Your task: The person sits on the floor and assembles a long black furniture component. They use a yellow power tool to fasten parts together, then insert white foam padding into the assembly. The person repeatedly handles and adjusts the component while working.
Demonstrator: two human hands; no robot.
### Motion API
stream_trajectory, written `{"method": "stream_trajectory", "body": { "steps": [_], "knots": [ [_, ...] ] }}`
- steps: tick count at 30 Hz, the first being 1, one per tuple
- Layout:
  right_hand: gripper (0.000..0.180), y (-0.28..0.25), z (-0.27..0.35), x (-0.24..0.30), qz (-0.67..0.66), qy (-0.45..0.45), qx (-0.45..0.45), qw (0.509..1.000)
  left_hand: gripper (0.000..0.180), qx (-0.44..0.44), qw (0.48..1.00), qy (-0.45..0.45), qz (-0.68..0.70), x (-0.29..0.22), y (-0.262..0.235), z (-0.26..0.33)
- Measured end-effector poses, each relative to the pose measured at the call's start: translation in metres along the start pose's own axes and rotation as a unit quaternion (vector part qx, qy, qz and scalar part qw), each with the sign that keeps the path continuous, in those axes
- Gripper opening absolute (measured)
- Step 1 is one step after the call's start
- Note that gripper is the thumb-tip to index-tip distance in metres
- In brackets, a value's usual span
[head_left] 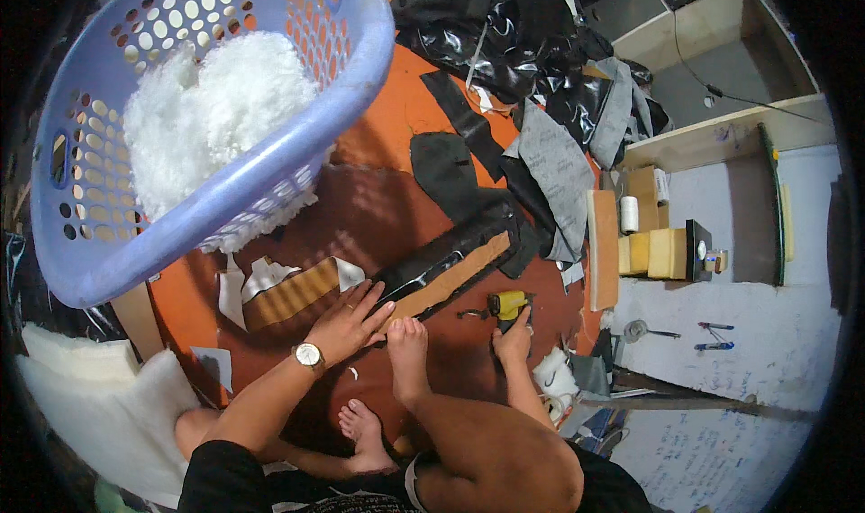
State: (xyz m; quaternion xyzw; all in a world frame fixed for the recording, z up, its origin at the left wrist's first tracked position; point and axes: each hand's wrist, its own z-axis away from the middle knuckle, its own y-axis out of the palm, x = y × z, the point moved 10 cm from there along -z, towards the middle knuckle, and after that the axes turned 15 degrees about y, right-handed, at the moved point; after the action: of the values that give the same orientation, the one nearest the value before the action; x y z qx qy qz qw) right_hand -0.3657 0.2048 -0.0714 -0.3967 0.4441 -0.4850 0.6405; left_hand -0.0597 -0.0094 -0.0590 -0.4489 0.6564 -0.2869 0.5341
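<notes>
Blue basket (261, 166) foremost; beyond it, the left hand (351, 324), fingers slightly spread, rests at the near end of a black-and-tan strip (448, 283) on the reddish-brown surface (464, 351), best braced firmly so the right hand (514, 337), closed around a yellow tool (511, 304), can work squarely.

Orange floor (389, 121) right across the centre, dappled light and shadow playing just left of the middle! Upper right, open wooden compartments (694, 145), pale edges, greyish insides; and there, lower right, a whitish panel (703, 445) marked with handwriting!
</notes>
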Motion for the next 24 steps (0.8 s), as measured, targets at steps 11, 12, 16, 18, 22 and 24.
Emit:
{"method": "stream_trajectory", "body": {
  "steps": [11,12,16,18,22,24],
  "knots": [
    [0.026,-0.029,0.083,0.024,-0.342,-0.151,0.359,0.855,0.059,-0.005,1.000,-0.007,-0.001,-0.003,-0.003,-0.003],
    [0.025,-0.046,0.111,0.046,-0.312,-0.196,0.365,0.855,0.059,-0.008,1.000,-0.010,0.000,-0.003,-0.003,-0.002],
    [0.028,-0.062,0.162,0.109,-0.319,-0.374,0.299,0.818,0.056,-0.013,1.000,0.007,-0.008,-0.008,-0.006,-0.006],
    [0.030,-0.036,0.163,0.116,-0.253,-0.349,0.361,0.827,0.053,-0.012,1.000,0.016,-0.015,-0.009,-0.007,-0.008],
    [0.029,-0.042,0.175,0.131,-0.222,-0.346,0.357,0.839,0.046,-0.024,1.000,0.014,0.000,-0.006,-0.008,-0.005],
    [0.028,-0.051,0.181,0.136,-0.205,-0.363,0.323,0.850,0.044,-0.033,0.999,0.013,-0.003,-0.004,-0.007,-0.005]
  ]
}}
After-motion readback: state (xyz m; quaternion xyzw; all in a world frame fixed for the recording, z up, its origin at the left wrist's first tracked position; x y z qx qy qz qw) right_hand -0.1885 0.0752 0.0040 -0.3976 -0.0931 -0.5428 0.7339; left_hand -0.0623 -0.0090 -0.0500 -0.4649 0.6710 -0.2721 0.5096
